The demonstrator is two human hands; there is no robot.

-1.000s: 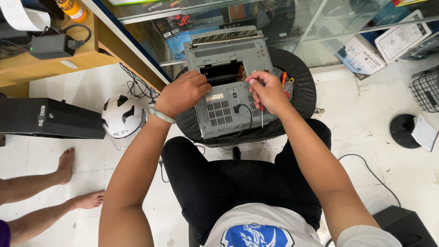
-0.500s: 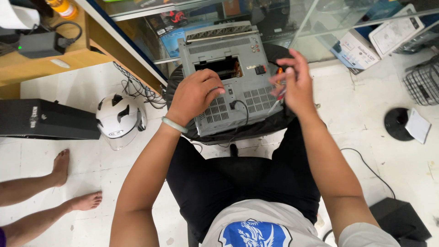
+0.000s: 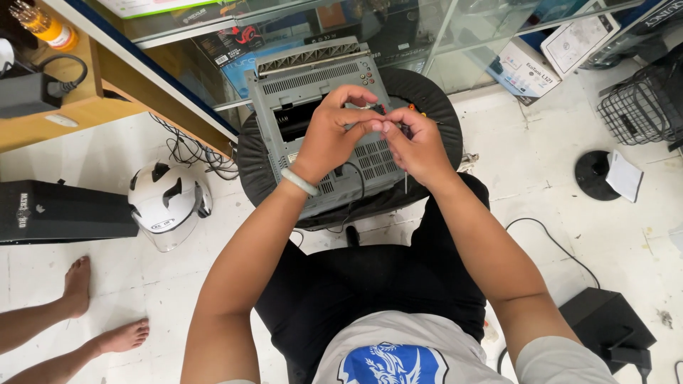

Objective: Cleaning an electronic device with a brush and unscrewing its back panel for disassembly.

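Observation:
A grey electronic unit (image 3: 299, 96) with vent slots lies on a round black stool (image 3: 434, 107) in front of my knees. Over its right half my left hand (image 3: 331, 135) and my right hand (image 3: 416, 146) meet, fingertips pinched together on a small part that I cannot make out. My right hand also holds a thin screwdriver (image 3: 405, 178), its metal shaft pointing down toward me. A pale bracelet sits on my left wrist. A black cable (image 3: 356, 174) runs across the unit's casing.
A white helmet (image 3: 167, 203) lies on the floor at left beside a long black box (image 3: 57, 210). Another person's bare feet (image 3: 78, 284) are at lower left. A glass cabinet (image 3: 398, 28) stands behind the stool, a wire basket (image 3: 637, 107) at right.
My left hand has left the unit's casing and risen to meet my right hand, which has come in from the right. Both now pinch at one spot.

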